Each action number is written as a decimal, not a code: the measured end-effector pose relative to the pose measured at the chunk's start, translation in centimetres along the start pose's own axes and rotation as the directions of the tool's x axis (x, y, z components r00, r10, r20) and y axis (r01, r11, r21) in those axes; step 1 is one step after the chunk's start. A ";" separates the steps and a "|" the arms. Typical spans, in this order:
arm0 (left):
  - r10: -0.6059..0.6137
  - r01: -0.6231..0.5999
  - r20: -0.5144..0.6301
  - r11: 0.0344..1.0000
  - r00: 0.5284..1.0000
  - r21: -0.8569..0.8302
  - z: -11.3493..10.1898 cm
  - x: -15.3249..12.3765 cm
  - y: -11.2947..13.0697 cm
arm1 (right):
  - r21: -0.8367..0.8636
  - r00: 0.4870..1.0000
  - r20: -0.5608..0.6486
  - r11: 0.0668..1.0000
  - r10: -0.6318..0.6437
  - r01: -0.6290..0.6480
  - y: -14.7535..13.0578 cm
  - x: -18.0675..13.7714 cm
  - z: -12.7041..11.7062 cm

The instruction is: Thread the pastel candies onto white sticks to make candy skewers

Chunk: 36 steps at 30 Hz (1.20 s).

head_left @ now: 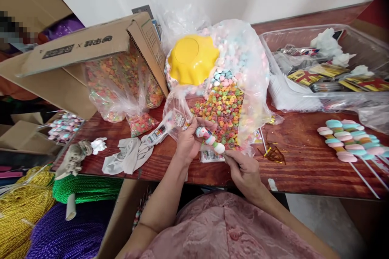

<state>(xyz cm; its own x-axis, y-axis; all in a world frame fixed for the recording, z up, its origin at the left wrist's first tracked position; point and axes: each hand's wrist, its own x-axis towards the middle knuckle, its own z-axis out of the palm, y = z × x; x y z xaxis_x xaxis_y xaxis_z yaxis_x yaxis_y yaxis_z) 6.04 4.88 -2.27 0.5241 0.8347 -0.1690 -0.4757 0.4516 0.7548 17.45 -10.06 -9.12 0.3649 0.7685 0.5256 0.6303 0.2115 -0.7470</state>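
Observation:
A marshmallow skewer (210,139) of white, pink and green pieces is held between my two hands, tilted down to the right. My left hand (189,139) curls around its upper end, where a printed patch, perhaps a wrapper, shows. With thumb and fingers pinched, my right hand (243,168) grips the lower end beside the white marshmallow (219,148); the stick itself is hidden there. Just beyond lie ring-shaped gummies (225,109) in an open clear bag, with pastel marshmallows (240,54) behind them. Printed wrappers (212,156) rest beneath the skewer.
A yellow scalloped bowl (193,60) lies upside down on the marshmallows. Left stand a cardboard box (148,48) and a bag of gummies (121,85). Finished skewers (354,139), brown twist ties (273,153) and a clear bin (328,99) are on the right. Coloured cord (85,188) hangs below left.

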 end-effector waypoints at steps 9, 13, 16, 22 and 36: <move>-0.142 0.142 0.009 0.985 0.990 -0.093 -0.7 0.0 0.1 | -0.166 0.995 -0.034 0.983 -0.089 0.082 0.6 0.5 -0.2; -0.158 0.161 0.046 0.985 0.986 -0.066 -1.0 -0.1 -0.2 | -0.103 0.999 -0.031 0.994 -0.028 0.025 0.2 0.5 0.1; -0.166 0.169 0.049 0.983 0.985 -0.070 -0.8 -0.3 -0.2 | -0.154 0.994 0.018 0.982 -0.105 0.106 0.1 0.4 0.2; -0.193 0.210 0.112 0.964 0.975 -0.164 -0.6 -0.9 -0.5 | -0.042 0.973 0.128 0.981 0.194 -0.190 0.3 0.8 -0.2; -0.146 0.144 0.242 0.989 0.959 0.027 -1.1 -1.9 -2.8 | 0.093 0.976 0.152 0.980 0.159 -0.174 -2.6 0.8 0.1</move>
<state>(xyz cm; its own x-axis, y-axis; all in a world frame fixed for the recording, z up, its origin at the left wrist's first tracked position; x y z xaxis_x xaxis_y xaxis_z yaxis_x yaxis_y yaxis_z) 5.57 2.34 -4.70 0.7429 0.6587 -0.1193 -0.3764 0.5584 0.7393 16.03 -9.92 -6.77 0.3520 0.8751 0.3321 0.4909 0.1295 -0.8615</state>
